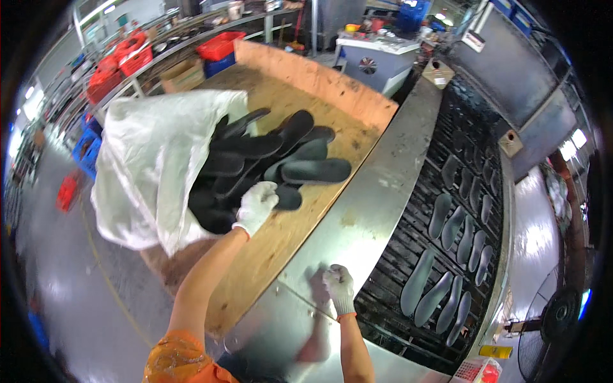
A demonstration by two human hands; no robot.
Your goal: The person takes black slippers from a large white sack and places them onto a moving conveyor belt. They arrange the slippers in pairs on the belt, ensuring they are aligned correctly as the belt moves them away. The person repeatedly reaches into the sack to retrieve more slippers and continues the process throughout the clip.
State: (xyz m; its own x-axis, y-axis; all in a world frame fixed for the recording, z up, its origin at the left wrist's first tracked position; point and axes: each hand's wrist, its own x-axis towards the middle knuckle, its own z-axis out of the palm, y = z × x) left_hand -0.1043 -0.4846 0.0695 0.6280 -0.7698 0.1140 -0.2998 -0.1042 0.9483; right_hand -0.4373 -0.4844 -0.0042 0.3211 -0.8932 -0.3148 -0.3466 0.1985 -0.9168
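My left hand [257, 203], in a white glove, reaches into a pile of black insoles [249, 147] at the mouth of a white woven sack [156, 159]. Its fingers are curled at the edge of one insole [288, 197], which sticks out to the right of the glove. My right hand [338, 283], also gloved, is closed over the shiny steel ledge [345, 236], with nothing showing in its fingers. On the dark slatted conveyor [389, 281] to the right, insoles [434, 300] lie side by side in several rows.
The sack and pile rest on a wooden board table [255, 281] with a raised back edge [313, 73]. A grey machine housing [511, 76] stands at the conveyor's far end. At right is a black fan [562, 313]; a red basket [220, 46] sits beyond the table.
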